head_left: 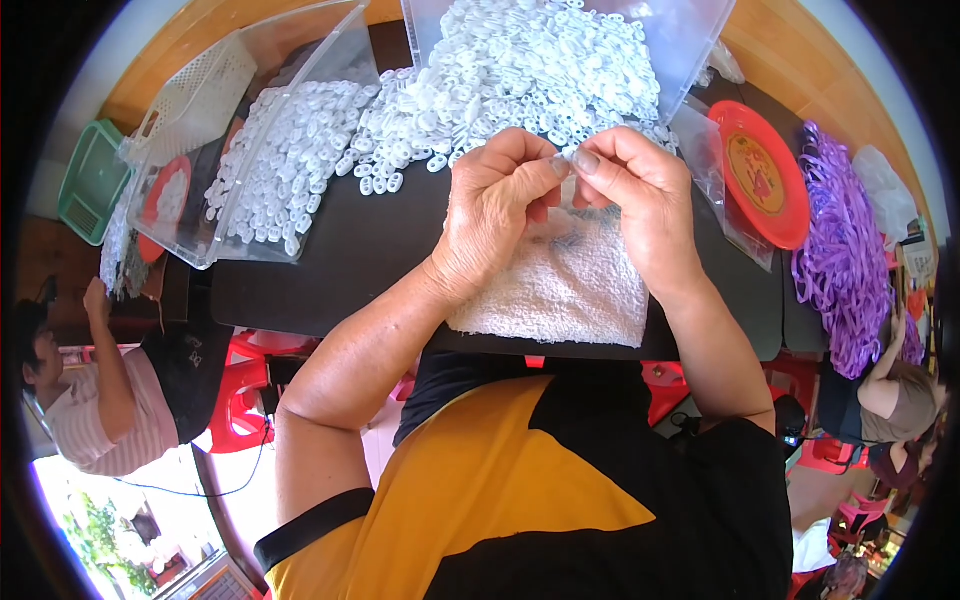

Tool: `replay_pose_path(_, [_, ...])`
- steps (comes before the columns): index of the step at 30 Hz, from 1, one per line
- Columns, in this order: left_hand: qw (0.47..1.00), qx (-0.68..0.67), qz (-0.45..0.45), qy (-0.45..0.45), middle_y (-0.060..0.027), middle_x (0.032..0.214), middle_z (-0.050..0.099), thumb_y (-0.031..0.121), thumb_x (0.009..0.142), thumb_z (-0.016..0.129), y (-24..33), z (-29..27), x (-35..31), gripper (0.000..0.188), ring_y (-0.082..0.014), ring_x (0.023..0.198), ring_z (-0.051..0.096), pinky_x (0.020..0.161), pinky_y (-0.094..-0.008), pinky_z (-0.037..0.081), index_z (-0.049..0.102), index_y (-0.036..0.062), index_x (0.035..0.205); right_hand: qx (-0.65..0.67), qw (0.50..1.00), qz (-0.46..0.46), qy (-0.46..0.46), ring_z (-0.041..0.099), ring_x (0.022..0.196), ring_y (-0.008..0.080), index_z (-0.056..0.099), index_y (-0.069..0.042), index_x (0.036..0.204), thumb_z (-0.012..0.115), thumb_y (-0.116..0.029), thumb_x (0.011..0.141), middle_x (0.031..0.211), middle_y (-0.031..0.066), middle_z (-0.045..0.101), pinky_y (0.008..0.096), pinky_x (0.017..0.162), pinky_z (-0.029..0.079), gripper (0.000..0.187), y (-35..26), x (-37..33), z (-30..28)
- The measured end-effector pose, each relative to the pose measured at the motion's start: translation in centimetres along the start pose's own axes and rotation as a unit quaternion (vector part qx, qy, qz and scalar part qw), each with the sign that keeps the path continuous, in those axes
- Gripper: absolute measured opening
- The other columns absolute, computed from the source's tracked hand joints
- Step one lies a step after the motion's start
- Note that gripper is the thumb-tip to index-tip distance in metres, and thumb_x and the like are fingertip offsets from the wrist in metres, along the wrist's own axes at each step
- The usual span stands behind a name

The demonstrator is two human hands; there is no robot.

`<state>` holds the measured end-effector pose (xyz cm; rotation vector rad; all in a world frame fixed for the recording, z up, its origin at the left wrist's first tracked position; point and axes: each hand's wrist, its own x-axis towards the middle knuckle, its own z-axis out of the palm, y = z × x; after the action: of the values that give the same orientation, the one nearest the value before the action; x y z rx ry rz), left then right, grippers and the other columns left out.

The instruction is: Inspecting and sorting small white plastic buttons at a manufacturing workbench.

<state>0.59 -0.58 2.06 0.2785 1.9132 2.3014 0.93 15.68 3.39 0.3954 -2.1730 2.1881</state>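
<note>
My left hand (495, 200) and my right hand (643, 188) meet over the table, both closed in a pinch with thumb against fingers. Between the fingertips is a small whitish plastic piece (571, 153), mostly covered, so its exact shape does not show. Under my hands lies a folded white terry towel (575, 290) at the table's near edge. Just beyond them spreads a big heap of small white oval plastic pieces with holes (540, 75), spilling from a tipped clear bin (690, 45) onto the dark table (350, 260).
Left stands a clear plastic box (205, 225) with more white pieces; beyond it are a white basket (205, 85) and a green basket (88, 190). Right are a red round plate (765, 175) and a heap of purple ribbons (845, 250). Other people sit at both sides.
</note>
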Motion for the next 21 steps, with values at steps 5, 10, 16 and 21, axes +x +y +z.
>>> replay_pose_path(5, [1.000,-0.010,0.004,0.005,-0.0017,0.069,0.058,0.017,0.090,0.063,-0.3,-0.3,0.0,0.015,-0.0075,0.055,0.050,0.048,-0.0206,0.036,0.061,0.0020,0.089,-0.035,0.998,-0.007,0.050,0.051,0.064,0.0064,0.063,0.002,0.087,0.064,-0.014,0.090,0.069,0.0002,0.056,0.0206,0.060,0.041,0.016,-0.1,0.2,-0.4])
replay_pose_path(10, [1.000,-0.012,-0.008,0.017,-0.0019,0.069,0.059,0.016,0.091,0.063,0.0,-0.1,0.2,0.014,-0.0080,0.055,0.050,0.049,-0.0210,0.037,0.061,0.0019,0.090,-0.008,0.998,-0.005,0.061,0.051,0.061,0.0063,0.064,0.000,0.087,0.065,-0.017,0.090,0.067,-0.0008,0.055,0.0203,0.059,0.040,0.017,-0.1,0.5,-0.5])
replay_pose_path(16, [0.999,-0.015,-0.020,0.034,-0.0004,0.067,0.058,0.019,0.090,0.065,0.2,-0.1,0.3,0.017,-0.0055,0.057,0.051,0.049,-0.0200,0.040,0.061,0.0019,0.089,-0.015,0.998,0.000,0.054,0.050,0.061,0.0060,0.064,0.000,0.088,0.066,-0.018,0.090,0.066,-0.0014,0.055,0.0209,0.059,0.040,0.018,-0.3,0.4,-0.3])
replay_pose_path(21, [0.998,-0.045,-0.031,0.041,-0.0009,0.067,0.059,0.018,0.089,0.065,0.1,-0.1,0.4,0.016,-0.0055,0.055,0.051,0.046,-0.0198,0.038,0.061,0.0025,0.090,-0.107,0.993,-0.026,0.039,0.051,0.061,0.0074,0.063,0.000,0.083,0.066,-0.014,0.086,0.065,0.0003,0.055,0.0233,0.058,0.041,0.015,0.6,0.7,-1.1])
